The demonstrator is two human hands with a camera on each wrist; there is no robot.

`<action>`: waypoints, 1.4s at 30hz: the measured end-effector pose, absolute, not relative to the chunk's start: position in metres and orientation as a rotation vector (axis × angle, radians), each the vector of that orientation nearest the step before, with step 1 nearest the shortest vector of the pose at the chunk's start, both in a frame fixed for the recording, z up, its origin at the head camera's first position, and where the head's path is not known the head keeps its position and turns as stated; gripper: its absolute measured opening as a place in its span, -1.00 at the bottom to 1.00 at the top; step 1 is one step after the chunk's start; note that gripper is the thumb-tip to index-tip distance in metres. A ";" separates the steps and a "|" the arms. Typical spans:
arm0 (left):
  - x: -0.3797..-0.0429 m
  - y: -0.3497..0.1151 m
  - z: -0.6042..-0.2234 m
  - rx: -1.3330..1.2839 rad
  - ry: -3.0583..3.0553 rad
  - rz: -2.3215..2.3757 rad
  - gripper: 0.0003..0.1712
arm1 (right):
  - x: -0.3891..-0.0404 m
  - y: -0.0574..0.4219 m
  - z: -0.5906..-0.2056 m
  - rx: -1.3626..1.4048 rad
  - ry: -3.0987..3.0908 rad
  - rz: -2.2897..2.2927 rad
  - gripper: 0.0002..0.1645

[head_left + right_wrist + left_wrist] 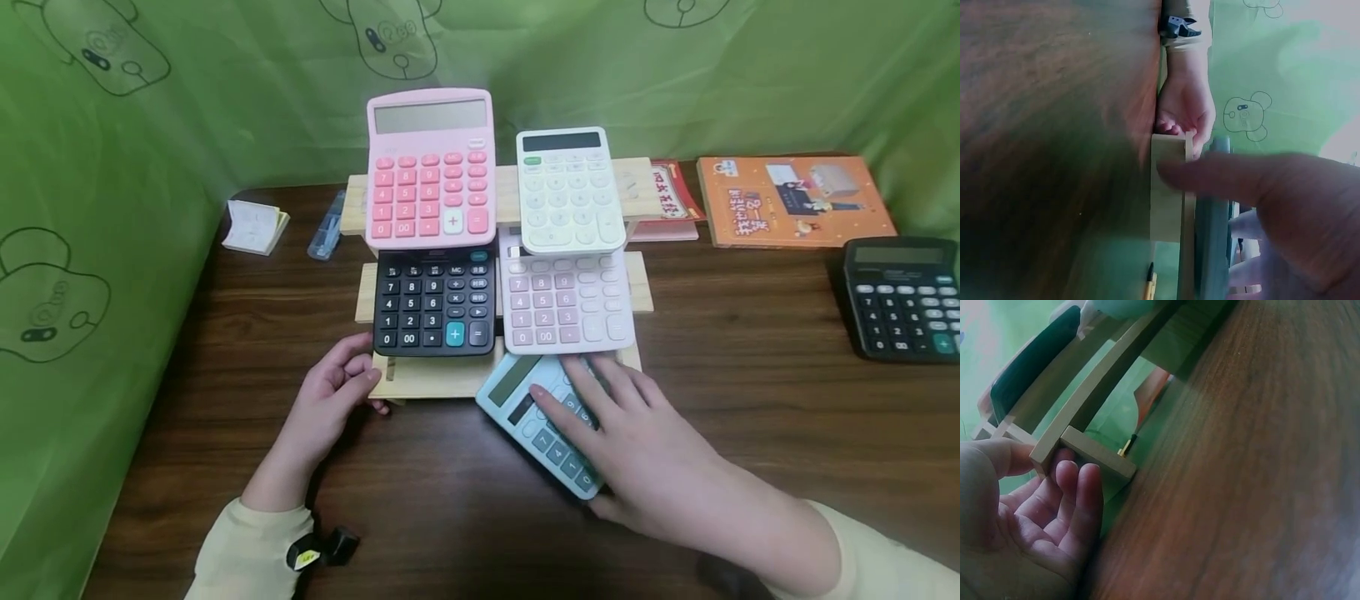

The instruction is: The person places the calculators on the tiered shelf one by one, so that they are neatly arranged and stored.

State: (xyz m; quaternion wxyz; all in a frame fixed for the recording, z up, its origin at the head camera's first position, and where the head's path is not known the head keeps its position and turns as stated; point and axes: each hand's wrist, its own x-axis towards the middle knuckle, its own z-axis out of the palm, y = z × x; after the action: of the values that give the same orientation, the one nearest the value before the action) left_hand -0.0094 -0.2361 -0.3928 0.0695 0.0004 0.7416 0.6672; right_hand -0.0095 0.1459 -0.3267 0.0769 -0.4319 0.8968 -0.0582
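A light-blue calculator (555, 457) lies slanted at the front right of a tiered wooden rack (427, 379). My right hand (645, 450) holds it, fingers spread over its face and thumb at its near edge; the right wrist view shows the calculator (1212, 231) between thumb and fingers. My left hand (330, 404) pinches the rack's front left corner, thumb on top of the slat (1079, 409) and fingers beneath. On the rack's upper tiers stand a pink calculator (431, 179), a white one (572, 196), a black one (433, 308) and a pale pink-lilac one (566, 308).
Another black calculator (903, 300) lies at the right. Behind it are an orange book (795, 200) and a red booklet (671, 196). Left of the rack lie a paper pad (255, 227) and a blue translucent object (327, 229). Green cloth (247, 100) walls the wooden table.
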 end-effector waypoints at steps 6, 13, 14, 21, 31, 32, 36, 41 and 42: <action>-0.009 -0.236 -0.392 0.014 2.231 2.017 -0.54 | -0.016 0.146 -0.322 -1.365 2.729 -0.231 0.15; -0.010 -0.236 -0.392 0.004 2.231 1.993 -0.51 | -0.017 0.146 -0.327 -1.403 2.759 -0.445 0.00; -0.011 -0.236 -0.392 0.005 2.232 1.990 -0.51 | -0.016 0.146 -0.328 -1.396 2.757 -0.463 -0.02; -0.011 -0.236 -0.394 0.003 2.227 1.990 -0.50 | -0.012 0.138 -0.330 -1.406 2.698 -0.532 -0.14; -0.010 -0.236 -0.396 0.008 2.218 2.012 -0.50 | -0.008 0.112 -0.331 -1.400 2.695 -0.286 -0.15; -0.009 -0.236 -0.397 0.006 2.219 2.008 -0.50 | -0.008 0.110 -0.330 -1.408 2.686 -0.244 -0.14; -0.008 -0.237 -0.397 -0.016 2.243 1.976 -0.50 | -0.009 0.102 -0.330 -1.485 2.671 -0.218 -0.14; -0.009 -0.237 -0.395 0.004 2.263 1.971 -0.52 | -0.014 0.096 -0.334 -1.586 2.701 -0.325 -0.24; -0.009 -0.237 -0.394 0.023 2.262 1.980 -0.52 | -0.014 0.094 -0.335 -1.597 2.710 -0.353 -0.26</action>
State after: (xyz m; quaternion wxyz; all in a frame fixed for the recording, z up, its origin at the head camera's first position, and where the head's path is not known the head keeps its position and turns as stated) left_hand -0.0092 -0.2372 -0.3939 0.0678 0.0076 0.7508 0.6570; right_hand -0.0144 0.0944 -0.3351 -0.0117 -0.5045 0.8561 -0.1116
